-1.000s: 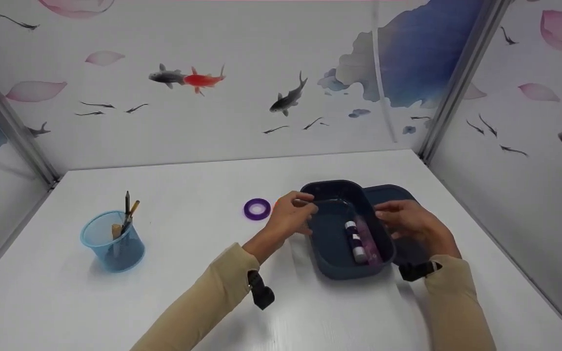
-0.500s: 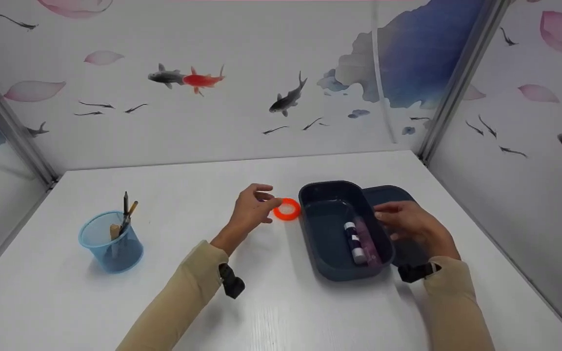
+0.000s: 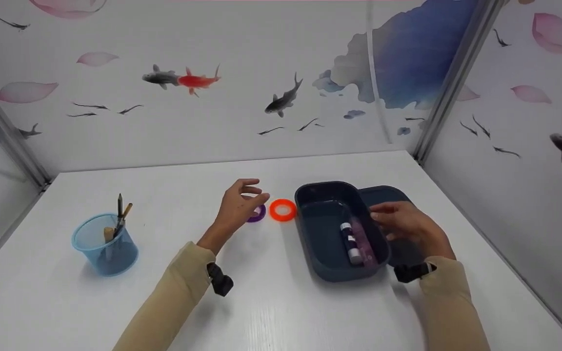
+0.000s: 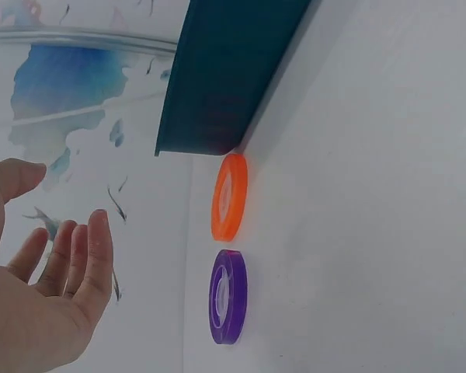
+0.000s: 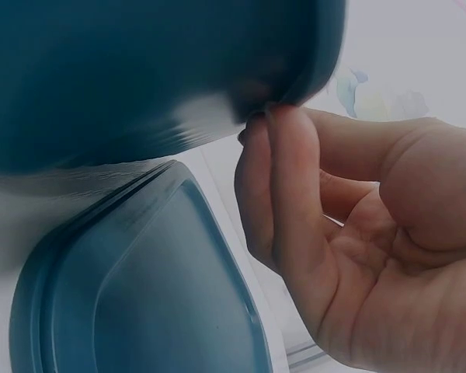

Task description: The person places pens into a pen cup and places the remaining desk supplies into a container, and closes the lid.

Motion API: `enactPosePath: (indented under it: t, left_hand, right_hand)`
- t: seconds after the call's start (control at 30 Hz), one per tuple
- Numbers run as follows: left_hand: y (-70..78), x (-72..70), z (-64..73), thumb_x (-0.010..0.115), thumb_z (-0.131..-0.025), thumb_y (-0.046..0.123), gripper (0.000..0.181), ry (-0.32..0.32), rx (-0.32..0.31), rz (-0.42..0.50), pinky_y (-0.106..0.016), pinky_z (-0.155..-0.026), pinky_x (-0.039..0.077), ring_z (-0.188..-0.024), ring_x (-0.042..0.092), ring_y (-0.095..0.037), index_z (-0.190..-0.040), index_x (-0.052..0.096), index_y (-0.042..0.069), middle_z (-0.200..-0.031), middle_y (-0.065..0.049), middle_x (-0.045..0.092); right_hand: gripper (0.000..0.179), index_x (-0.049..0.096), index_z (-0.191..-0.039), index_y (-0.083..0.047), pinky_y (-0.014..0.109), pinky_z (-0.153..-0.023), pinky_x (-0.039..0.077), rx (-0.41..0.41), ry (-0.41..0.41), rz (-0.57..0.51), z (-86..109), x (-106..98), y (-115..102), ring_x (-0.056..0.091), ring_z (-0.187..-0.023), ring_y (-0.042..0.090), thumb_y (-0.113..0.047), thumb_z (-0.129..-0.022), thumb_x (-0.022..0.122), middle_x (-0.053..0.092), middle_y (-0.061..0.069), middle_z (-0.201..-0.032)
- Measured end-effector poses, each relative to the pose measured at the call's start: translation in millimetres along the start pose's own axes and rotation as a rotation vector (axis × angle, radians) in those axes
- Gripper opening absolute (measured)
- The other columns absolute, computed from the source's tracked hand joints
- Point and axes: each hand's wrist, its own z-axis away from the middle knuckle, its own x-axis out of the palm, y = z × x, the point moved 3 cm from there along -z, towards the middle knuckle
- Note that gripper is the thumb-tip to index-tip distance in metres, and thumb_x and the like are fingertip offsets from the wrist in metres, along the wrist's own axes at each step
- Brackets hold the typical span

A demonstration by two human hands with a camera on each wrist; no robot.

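My left hand (image 3: 234,204) hovers over the table with fingers spread and nothing held. In the head view it partly covers a purple roll of tape (image 3: 261,213); an orange roll of tape (image 3: 282,210) lies between that and a dark blue box (image 3: 332,275). Both rolls show fully in the left wrist view, purple (image 4: 234,299) and orange (image 4: 237,198). My right hand (image 3: 412,224) is at the box's right side, its bent fingertips against the outer wall. Inside the box lie a dark glue stick with white ends (image 3: 351,243) and a translucent pinkish-purple stick (image 3: 364,246).
The box's lid (image 5: 179,295) lies flat on the table to the right, partly beneath box and right hand. At the left stands a light blue mesh pen cup (image 3: 110,261) with pencils and a wooden-looking piece. Printed wall panels (image 3: 203,131) enclose the table's back and sides.
My left hand has moved left from the box's left rim, uncovering the orange roll and partly covering the purple one. The right hand stays at the box. The view has shifted slightly.
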Motion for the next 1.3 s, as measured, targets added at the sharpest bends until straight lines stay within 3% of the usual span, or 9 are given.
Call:
enactPosePath:
  t: [0.27, 0.5, 0.8, 1.03, 1.3]
  left_hand:
    - [-16.5, -4.2, -8.7, 0.072, -0.093, 0.025, 0.052, 0.02, 0.074, 0.036, -0.035, -0.088, 0.062, -0.115, 0.065, -0.028, -0.139, 0.053, 0.009, -0.13, -0.015, 0.062]
    - [-22.9, -5.2, -14.2, 0.073, -0.092, 0.027, 0.053, 0.03, 0.123, -0.005, -0.038, -0.093, 0.06, -0.118, 0.062, -0.027, -0.139, 0.053, 0.011, -0.13, -0.012, 0.061]
    - [-46.1, -8.7, -26.0, 0.073, -0.092, 0.026, 0.053, 0.074, 0.078, -0.094, -0.044, -0.103, 0.054, -0.12, 0.059, -0.028, -0.139, 0.053, 0.011, -0.134, -0.017, 0.06]
    - [-58.6, -13.2, -34.6, 0.073, -0.091, 0.025, 0.055, 0.102, 0.024, -0.07, -0.045, -0.107, 0.05, -0.124, 0.056, -0.032, -0.139, 0.052, 0.008, -0.134, -0.019, 0.06]
    - [-73.0, -24.3, -40.4, 0.076, -0.089, 0.024, 0.072, 0.038, -0.056, -0.057, -0.048, -0.114, 0.044, -0.137, 0.046, -0.034, -0.15, 0.042, 0.008, -0.147, -0.016, 0.05]
  right_hand:
    - [0.057, 0.048, -0.147, -0.004, 0.032, -0.078, 0.059, 0.02, 0.014, 0.015, -0.3, 0.8, -0.6, 0.066, -0.101, 0.017, -0.033, -0.099, 0.063, 0.066, 0.012, -0.128]
    - [0.057, 0.05, -0.146, -0.006, 0.033, -0.08, 0.059, 0.024, 0.019, 0.019, -0.8, -0.9, -2.1, 0.065, -0.101, 0.02, -0.034, -0.099, 0.064, 0.064, 0.014, -0.13]
    - [0.056, 0.05, -0.145, -0.006, 0.034, -0.082, 0.059, 0.021, 0.021, 0.021, -0.4, 0.0, -0.4, 0.064, -0.113, 0.023, -0.034, -0.099, 0.063, 0.06, 0.017, -0.138]
    - [0.054, 0.049, -0.146, -0.004, 0.033, -0.078, 0.059, 0.014, 0.019, 0.016, 0.8, -0.5, -0.9, 0.065, -0.103, 0.018, -0.031, -0.1, 0.061, 0.061, 0.017, -0.135]
    - [0.055, 0.05, -0.146, -0.006, 0.033, -0.078, 0.059, 0.033, 0.039, 0.004, 0.1, 1.2, 1.2, 0.066, -0.107, 0.019, -0.032, -0.099, 0.063, 0.061, 0.015, -0.137]
